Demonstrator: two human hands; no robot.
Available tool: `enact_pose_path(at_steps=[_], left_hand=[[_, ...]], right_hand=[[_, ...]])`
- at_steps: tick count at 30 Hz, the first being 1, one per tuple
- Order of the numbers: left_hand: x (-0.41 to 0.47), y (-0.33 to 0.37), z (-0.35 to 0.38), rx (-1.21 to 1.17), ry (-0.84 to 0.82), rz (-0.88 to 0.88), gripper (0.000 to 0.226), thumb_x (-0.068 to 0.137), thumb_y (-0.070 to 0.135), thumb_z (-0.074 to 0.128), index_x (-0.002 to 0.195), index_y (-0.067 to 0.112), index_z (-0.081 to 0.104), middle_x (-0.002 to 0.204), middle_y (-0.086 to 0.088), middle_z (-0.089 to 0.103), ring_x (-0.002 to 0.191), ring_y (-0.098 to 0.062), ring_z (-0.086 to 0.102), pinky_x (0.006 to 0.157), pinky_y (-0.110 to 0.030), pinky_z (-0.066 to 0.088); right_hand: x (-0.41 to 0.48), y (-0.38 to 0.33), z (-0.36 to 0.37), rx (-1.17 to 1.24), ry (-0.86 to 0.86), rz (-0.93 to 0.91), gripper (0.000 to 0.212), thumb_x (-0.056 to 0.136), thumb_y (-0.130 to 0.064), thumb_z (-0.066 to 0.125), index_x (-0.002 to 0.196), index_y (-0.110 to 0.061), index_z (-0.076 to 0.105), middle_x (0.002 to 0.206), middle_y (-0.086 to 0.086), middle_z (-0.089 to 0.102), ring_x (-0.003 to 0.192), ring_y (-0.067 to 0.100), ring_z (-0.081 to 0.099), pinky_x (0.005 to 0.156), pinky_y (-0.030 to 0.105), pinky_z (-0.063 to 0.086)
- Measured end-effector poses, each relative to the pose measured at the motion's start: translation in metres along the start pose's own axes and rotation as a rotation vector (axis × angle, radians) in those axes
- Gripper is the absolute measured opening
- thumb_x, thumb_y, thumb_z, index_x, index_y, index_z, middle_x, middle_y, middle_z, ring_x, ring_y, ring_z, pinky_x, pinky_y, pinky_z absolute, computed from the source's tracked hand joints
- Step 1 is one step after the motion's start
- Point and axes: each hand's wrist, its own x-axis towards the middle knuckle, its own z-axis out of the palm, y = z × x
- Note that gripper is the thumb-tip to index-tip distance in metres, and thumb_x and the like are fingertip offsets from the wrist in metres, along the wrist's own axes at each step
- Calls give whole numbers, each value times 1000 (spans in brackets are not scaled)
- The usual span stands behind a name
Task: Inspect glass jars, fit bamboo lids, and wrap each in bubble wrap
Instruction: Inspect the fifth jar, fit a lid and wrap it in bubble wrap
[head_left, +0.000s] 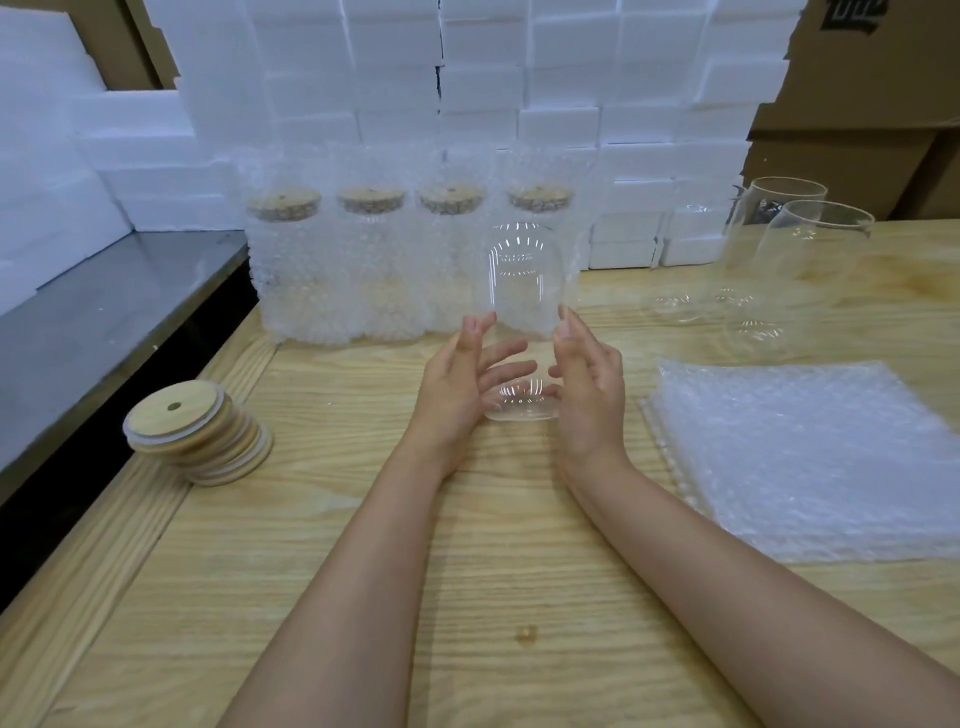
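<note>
A clear glass jar (519, 270) without a lid stands upright at the middle of the wooden table (467, 571). My left hand (462, 384) holds its lower left side, thumb in front and fingers spread behind the glass. My right hand (587, 384) holds the lower right side the same way. A leaning stack of bamboo lids (197, 431) lies at the left. A pile of bubble wrap sheets (810, 457) lies at the right. Two bare jars (779, 244) stand at the back right.
Several lidded jars wrapped in bubble wrap (374, 260) stand in a row behind my hands. White foam blocks (467, 78) are stacked along the back, with cardboard boxes (857, 104) at the right. A grey metal surface (104, 312) borders the table's left edge.
</note>
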Motion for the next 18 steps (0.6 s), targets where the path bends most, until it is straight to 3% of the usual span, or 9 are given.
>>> enact_pose_path(at_steps=[2, 5, 7, 9, 10, 12, 15, 18], left_hand=[[-2, 1, 2, -20, 33, 31, 53, 77, 59, 45, 117, 24, 54, 107, -13, 70, 88, -23, 72, 70, -30, 58], [-3, 1, 2, -2, 77, 85, 46, 75, 58, 59, 107, 26, 60, 101, -9, 68, 83, -21, 69, 63, -27, 58], [-2, 0, 1, 41, 98, 98, 71, 62, 72, 71, 113, 25, 59, 96, 2, 70, 86, -20, 68, 65, -27, 56], [-1, -1, 1, 86, 110, 106, 102, 42, 86, 68, 121, 24, 56, 88, 11, 72, 84, -14, 67, 66, -25, 54], [-1, -1, 2, 90, 108, 113, 105, 41, 88, 65, 123, 23, 55, 90, 10, 71, 82, -12, 66, 67, -26, 55], [-1, 1, 3, 29, 99, 95, 91, 57, 81, 55, 126, 21, 52, 104, -2, 69, 86, -17, 68, 73, -33, 58], [0, 3, 3, -56, 101, -15, 76, 78, 66, 37, 137, 17, 44, 121, -13, 65, 107, -27, 66, 95, -47, 52], [1, 3, 0, -35, 80, -107, 67, 93, 57, 29, 139, 11, 44, 122, -9, 65, 108, -21, 66, 99, -40, 50]], right_hand=[[-2, -2, 0, -39, -10, -43, 26, 88, -47, 58, 113, -53, 54, 108, -7, 44, 83, 1, 53, 80, 25, 49], [-6, -5, 3, -155, -61, -88, 55, 72, -59, 63, 122, -54, 42, 108, -11, 40, 87, 0, 49, 79, 15, 49], [-7, -4, 4, -187, -84, -101, 75, 66, -61, 73, 130, -50, 35, 109, -14, 38, 89, 1, 48, 75, 10, 47], [-7, -2, 2, -175, -74, -111, 77, 67, -54, 77, 132, -45, 37, 110, -10, 41, 92, 8, 51, 73, 10, 47], [-6, -2, 2, -156, -62, -111, 74, 69, -49, 78, 131, -43, 39, 112, -6, 44, 94, 11, 54, 74, 14, 49], [-5, -3, 1, -98, -42, -94, 67, 70, -46, 75, 129, -40, 44, 115, 2, 50, 95, 15, 59, 77, 22, 52], [-5, -4, 2, 37, -18, -55, 57, 73, -44, 66, 127, -34, 48, 107, 1, 56, 84, 5, 64, 68, 20, 52], [-3, -4, 1, 124, -18, -6, 51, 79, -44, 60, 128, -31, 50, 98, -3, 61, 79, 6, 65, 75, 29, 57]])
